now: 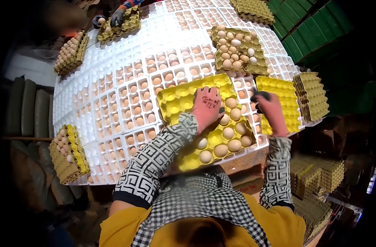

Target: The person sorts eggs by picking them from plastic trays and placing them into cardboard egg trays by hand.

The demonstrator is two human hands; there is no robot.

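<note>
My left hand (208,108), in a pink glove with dark lettering, is over a yellow egg tray (173,103), back upward. Its fingers bend down out of sight, and its dark thumb is beside an egg (224,119). Several brown and pale eggs (228,133) sit in the right and near cups of this tray; its far left cups hold none. My right hand (271,112), gloved in pink with dark fingertips, is curled above the left part of a second yellow tray (284,96) with bare cups. Whatever its fingers may hold is hidden.
White plastic trays (109,61) cover the table, many holding eggs. A pulp tray of eggs (237,49) lies beyond my hands. Stacked pulp trays (311,96) stand at right, green crates (315,31) behind. Another person's gloved hand (118,17) is over a far tray.
</note>
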